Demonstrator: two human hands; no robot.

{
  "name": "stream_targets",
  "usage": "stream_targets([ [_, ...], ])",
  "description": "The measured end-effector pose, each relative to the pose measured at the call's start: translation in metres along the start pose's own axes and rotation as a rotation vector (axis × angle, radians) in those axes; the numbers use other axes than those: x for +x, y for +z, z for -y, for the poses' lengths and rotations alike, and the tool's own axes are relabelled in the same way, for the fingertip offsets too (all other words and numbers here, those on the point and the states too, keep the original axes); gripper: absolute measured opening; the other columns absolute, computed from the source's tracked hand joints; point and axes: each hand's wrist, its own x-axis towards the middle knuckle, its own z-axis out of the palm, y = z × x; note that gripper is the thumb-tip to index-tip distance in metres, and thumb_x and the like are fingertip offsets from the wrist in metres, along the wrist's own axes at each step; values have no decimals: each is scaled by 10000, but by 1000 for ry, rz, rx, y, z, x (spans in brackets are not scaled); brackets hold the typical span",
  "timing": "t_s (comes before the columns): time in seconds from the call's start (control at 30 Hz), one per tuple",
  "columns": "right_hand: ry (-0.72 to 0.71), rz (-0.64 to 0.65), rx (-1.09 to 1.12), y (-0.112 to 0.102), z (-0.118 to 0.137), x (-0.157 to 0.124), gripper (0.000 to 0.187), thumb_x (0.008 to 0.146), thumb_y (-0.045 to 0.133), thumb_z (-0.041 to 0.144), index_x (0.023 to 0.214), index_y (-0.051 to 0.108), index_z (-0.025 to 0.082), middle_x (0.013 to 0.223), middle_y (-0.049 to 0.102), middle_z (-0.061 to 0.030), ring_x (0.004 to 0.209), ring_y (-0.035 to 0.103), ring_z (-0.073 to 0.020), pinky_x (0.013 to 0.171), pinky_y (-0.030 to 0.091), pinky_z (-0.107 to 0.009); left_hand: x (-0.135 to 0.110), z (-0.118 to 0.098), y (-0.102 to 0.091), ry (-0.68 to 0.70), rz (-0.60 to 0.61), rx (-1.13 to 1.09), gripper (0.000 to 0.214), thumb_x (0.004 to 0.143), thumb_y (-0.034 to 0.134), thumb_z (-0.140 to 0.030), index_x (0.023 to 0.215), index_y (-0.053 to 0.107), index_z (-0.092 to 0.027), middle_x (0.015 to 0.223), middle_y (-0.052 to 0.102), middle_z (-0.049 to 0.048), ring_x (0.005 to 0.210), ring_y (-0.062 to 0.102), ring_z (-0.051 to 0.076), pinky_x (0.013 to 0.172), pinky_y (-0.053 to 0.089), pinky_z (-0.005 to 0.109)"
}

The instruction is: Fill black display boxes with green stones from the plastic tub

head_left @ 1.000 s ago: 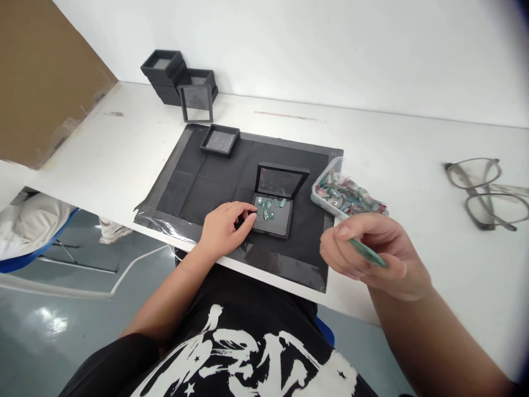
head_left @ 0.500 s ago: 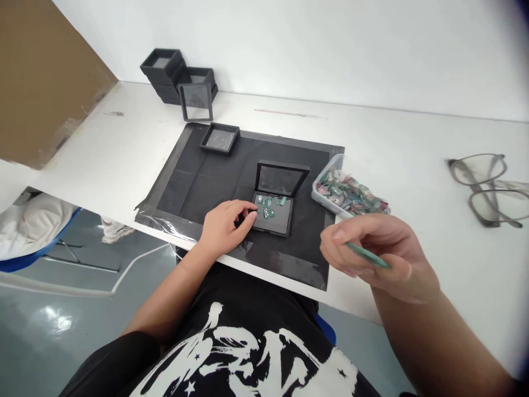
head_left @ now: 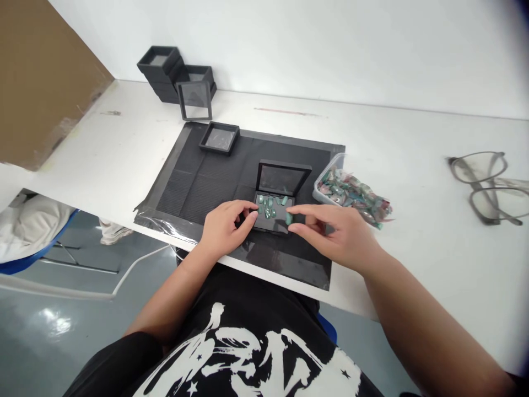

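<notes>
A small black display case lies on the dark mat with its windowed lid raised. Several small green stones rest on its base. My left hand pinches the case's left edge with thumb and forefinger, close beside one stone. Over the case's right side, my right hand holds a larger flat green stone piece upright between thumb and forefinger. To the right of the case, a clear plastic tub is heaped with green and reddish pieces, some apparently in clear wrapping.
A dark mat is taped to the white table. Another black frame case lies at its far left. Behind it stand stacked black cases and an upright frame. Eyeglasses rest at the right.
My right hand has moved left and forward from beside the tub, bringing the green stone piece to the case's right side. My left hand stays at the left edge.
</notes>
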Motion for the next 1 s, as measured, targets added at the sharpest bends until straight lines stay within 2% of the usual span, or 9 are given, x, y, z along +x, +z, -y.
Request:
stream_targets([
  [0.13, -26, 82, -337, 10, -12, 3, 345, 963, 567, 430, 1124, 753, 187, 585, 614, 4, 600, 617, -162, 555, 408, -275, -1, 0, -1, -17, -3, -46, 225, 958, 549, -363, 1112, 668, -249, 891, 684, -36, 700, 561, 82, 719, 449, 228],
  [0.27, -10, 132, -447, 15, -17, 3, 358, 972, 552, 416, 1163, 746, 184, 649, 683, -17, 608, 643, -173, 558, 412, -282, -1, 1, -1, -26, 12, -44, 223, 953, 555, -367, 1109, 669, -255, 889, 688, -37, 714, 568, 89, 733, 454, 237],
  [0.63, 20, 103, -418, 21, -18, 3, 355, 963, 571, 455, 1179, 753, 240, 692, 710, -8, 554, 611, -145, 529, 387, -275, -1, 1, -1, 3, 32, -28, 215, 961, 550, -372, 1105, 669, -265, 885, 695, -40, 748, 587, 102, 769, 469, 252],
  [0.87, 141, 48, -312, 19, -14, 4, 425, 967, 542, 490, 1265, 697, 229, 630, 639, 22, 548, 588, -136, 533, 398, -266, -1, 2, -1, 21, 25, -35, 210, 960, 551, -366, 1105, 661, -261, 873, 689, -44, 739, 585, 97, 767, 470, 247],
  [1.0, 173, 30, -319, 22, -13, 7, 402, 967, 537, 479, 1224, 717, 227, 636, 646, 15, 559, 595, -143, 545, 407, -273, 0, 2, 0, 29, 21, -27, 213, 962, 547, -371, 1098, 664, -255, 864, 689, -37, 741, 587, 102, 763, 470, 252],
])
